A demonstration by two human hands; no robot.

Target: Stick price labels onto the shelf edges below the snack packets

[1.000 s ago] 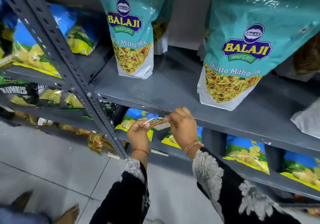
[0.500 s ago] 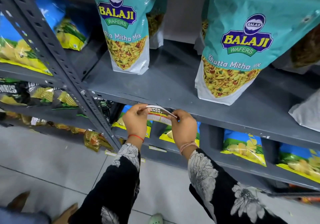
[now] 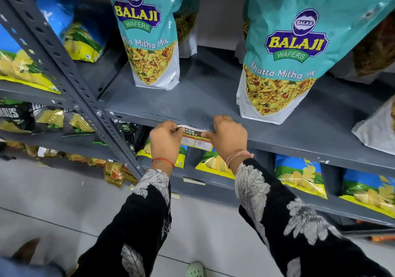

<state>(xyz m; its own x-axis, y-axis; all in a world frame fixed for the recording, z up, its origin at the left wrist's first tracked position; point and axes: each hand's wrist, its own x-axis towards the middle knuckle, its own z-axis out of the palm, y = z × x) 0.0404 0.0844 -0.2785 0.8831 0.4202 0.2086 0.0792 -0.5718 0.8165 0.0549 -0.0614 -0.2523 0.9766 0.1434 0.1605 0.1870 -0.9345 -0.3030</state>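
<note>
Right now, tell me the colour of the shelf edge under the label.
Dark grey shelf edge; the head view shows it.

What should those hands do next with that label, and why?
Probably press the label flat against the shelf edge and smooth it outward. The left hand and right hand each pinch one end, its top strip lies right along the edge, and its lower part seems to hang below, not yet clearly stuck down.
</note>
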